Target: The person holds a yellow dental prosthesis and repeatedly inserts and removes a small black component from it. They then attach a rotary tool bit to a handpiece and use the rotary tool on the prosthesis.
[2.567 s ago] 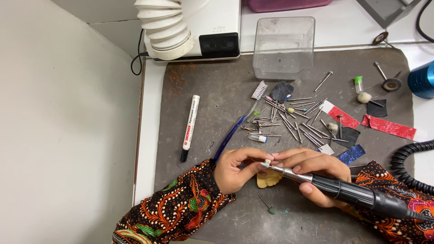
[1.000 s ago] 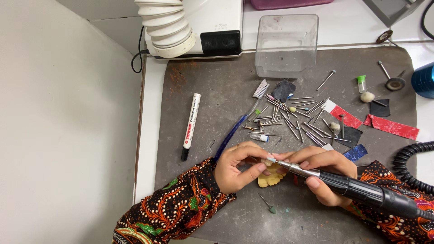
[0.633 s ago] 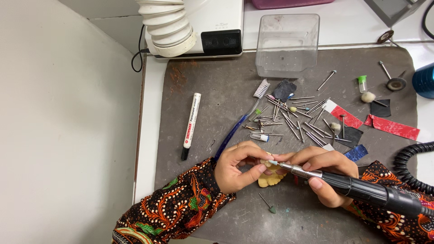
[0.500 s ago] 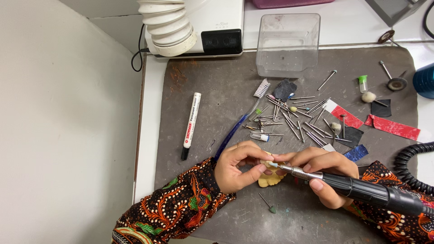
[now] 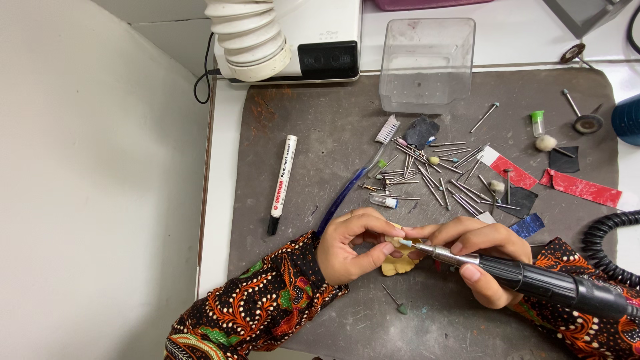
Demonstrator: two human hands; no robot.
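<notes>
Yellow piece between both hands

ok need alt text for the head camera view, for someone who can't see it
Seen from above, a left hand pinches a small yellow piece on a grey mat while the right hand holds a black rotary tool with its tip against it. Loose metal bits, a blue toothbrush and a white marker lie behind.

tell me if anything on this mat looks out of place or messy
A little. The metal burs lie scattered loose and crisscrossed across the grey mat, while the clear plastic box above them looks empty. One green-tipped bur lies alone, below the left hand and right hand.
</notes>
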